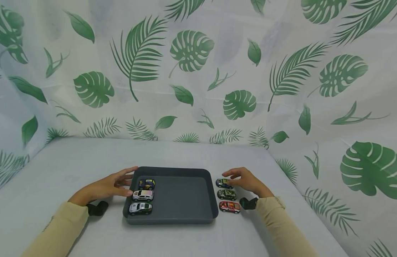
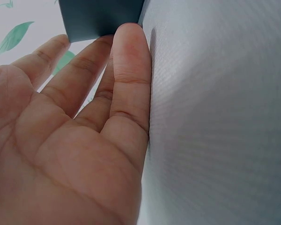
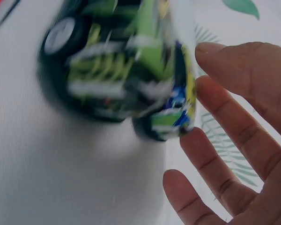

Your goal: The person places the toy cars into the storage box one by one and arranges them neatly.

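A dark grey tray (image 1: 185,200) lies on the table. Along its left side sit three toy cars: a dark blue and yellow one (image 1: 147,184), a white and pink one (image 1: 143,195) and a silver one (image 1: 140,208). My left hand (image 1: 113,184) is at the tray's left wall, fingers fairly straight and fingertips right at it (image 2: 103,18). Right of the tray stand a blue and yellow toy car (image 1: 223,183), a green camouflage one (image 1: 227,194) and a red one (image 1: 229,207). My right hand (image 1: 246,180) is over the farthest, its loosely spread fingers (image 3: 239,126) beside that car.
A white cloth (image 1: 172,241) covers the table. Behind and to the right hangs a leaf-print curtain (image 1: 211,103). Dark wrist-worn devices show under the left wrist (image 1: 97,208) and the right wrist (image 1: 248,203), the latter close to the red car.
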Tool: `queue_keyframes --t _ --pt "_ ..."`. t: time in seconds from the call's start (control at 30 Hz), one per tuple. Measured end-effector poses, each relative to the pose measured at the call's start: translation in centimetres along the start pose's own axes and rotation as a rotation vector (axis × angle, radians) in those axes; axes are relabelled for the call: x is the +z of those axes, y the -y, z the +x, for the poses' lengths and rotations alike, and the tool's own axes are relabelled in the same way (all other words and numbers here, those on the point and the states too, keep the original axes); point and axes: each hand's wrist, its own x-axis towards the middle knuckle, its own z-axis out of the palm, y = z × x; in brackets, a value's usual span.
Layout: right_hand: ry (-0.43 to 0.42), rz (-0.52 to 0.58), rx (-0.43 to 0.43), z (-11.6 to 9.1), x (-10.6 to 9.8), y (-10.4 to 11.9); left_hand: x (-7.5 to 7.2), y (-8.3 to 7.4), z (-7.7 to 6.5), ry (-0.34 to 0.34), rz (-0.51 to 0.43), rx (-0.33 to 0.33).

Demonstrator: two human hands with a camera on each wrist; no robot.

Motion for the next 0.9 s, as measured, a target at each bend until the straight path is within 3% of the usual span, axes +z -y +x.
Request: queue_keyframes --t 0.27,0.53,0.9 --pt "0.071 -0.017 -0.065 0.4 -0.6 -1.3 0.0 0.0 0.1 -0.002 0.004 -0.001" --pt "0.091 -0.051 -0.020 0.9 -0.4 -1.6 0.0 0.0 0.1 -0.006 0.007 -0.010" --pt "0.047 -0.088 0.021 0.5 -0.2 -1.0 0.1 0.1 0.0 -0.013 0.016 -0.029"
